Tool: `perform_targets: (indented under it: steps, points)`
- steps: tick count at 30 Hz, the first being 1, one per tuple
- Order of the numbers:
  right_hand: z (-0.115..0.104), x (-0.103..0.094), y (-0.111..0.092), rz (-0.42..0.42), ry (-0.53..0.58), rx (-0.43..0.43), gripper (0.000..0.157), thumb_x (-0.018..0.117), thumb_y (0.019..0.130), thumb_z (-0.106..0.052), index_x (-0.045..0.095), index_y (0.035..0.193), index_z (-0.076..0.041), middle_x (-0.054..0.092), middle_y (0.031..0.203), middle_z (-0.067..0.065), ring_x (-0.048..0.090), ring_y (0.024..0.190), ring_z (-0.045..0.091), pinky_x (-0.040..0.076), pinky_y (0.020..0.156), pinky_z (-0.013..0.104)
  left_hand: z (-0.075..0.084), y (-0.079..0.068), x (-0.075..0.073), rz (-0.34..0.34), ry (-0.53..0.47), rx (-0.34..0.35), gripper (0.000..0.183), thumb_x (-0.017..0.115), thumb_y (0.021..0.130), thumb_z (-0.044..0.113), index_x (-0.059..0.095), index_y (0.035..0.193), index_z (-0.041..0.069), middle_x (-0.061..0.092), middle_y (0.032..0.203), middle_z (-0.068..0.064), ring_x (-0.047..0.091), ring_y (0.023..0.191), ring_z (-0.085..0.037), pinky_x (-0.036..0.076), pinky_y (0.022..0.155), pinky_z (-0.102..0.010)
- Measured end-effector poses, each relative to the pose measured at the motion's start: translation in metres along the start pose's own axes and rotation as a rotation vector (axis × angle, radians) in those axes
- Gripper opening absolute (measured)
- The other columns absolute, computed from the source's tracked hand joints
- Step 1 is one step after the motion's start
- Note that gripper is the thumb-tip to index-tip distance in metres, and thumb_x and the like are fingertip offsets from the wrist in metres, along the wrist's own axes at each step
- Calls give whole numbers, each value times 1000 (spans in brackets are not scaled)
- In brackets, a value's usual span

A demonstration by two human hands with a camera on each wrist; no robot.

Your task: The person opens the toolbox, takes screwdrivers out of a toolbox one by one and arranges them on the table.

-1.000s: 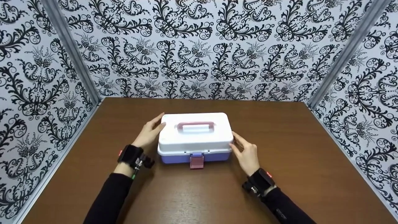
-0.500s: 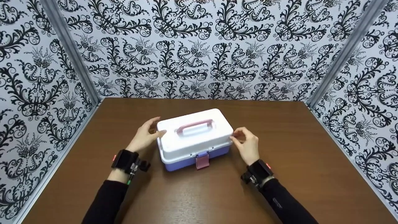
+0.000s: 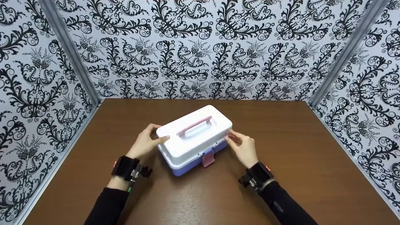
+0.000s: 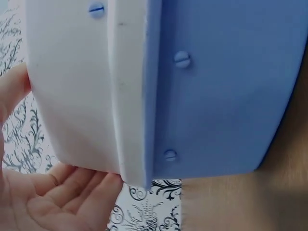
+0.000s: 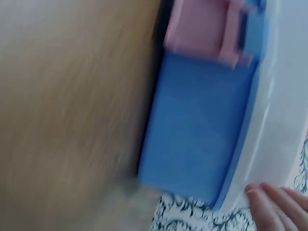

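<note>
A plastic toolbox (image 3: 184, 150) with a white lid (image 3: 193, 140) and a violet-blue base stands turned at an angle on the table. A pink handle (image 3: 195, 125) tops the lid; a pink latch (image 3: 208, 158) on the front slants outward. My left hand (image 3: 145, 142) grips the lid's left end, thumb on top and fingers round the back corner. In the left wrist view, those fingers (image 4: 86, 192) bend against the lid's edge. At the right end, my right hand (image 3: 245, 150) holds the corner between thumb and fingers. The right wrist view shows fingertips (image 5: 269, 197) at the lid's end.
The brown wooden table (image 3: 300, 162) reaches to patterned black-and-white walls (image 3: 193, 62) at the back and both sides. Grey metal posts (image 3: 70, 53) stand in the back corners. Black cameras are strapped to both wrists.
The toolbox has turned counterclockwise, its right end swinging toward the back and its left end toward me. Both hands have stayed at its ends; the left has come slightly nearer.
</note>
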State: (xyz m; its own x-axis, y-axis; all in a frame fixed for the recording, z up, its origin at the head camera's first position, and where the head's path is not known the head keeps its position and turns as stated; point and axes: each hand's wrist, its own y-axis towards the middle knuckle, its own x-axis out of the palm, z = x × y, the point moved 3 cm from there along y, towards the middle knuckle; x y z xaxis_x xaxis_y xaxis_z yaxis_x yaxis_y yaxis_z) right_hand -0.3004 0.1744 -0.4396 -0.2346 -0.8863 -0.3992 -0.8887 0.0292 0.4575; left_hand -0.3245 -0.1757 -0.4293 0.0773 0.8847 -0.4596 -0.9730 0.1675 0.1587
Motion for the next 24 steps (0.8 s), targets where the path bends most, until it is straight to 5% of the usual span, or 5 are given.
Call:
perform_targets:
  steps: [6, 11, 13, 24]
  points:
    - [-13, 16, -5, -191, -2, 104, 54, 64, 97, -20, 48, 140, 8, 45, 146, 25, 50, 131, 38, 45, 109, 47, 14, -5, 2, -6, 156, 24, 57, 81, 81, 33, 55, 121, 2, 65, 110, -14, 62, 91, -23, 53, 79, -29]
    - [-18, 28, -6, -305, 12, 182, 71, 58, 100, -25, 23, 150, 11, 17, 159, 28, 21, 148, 40, 26, 121, 49, 28, -11, 6, -56, 311, 40, 84, 80, 78, 47, 50, 140, 0, 57, 138, -22, 54, 124, -38, 43, 108, -53]
    - [-19, 31, -6, -326, 26, 207, 77, 58, 100, -27, 16, 152, 11, 11, 161, 30, 13, 150, 41, 20, 124, 50, 32, -14, 8, -68, 365, 44, 87, 79, 76, 53, 52, 141, 2, 57, 137, -21, 52, 127, -39, 41, 109, -56]
    - [-18, 39, 6, -341, 64, 250, 86, 61, 97, -27, 7, 155, 6, 6, 162, 27, 15, 150, 39, 17, 125, 49, 50, -24, 24, 7, 488, 62, 67, 83, 67, 60, 68, 101, 5, 69, 97, -9, 62, 89, -25, 52, 75, -39]
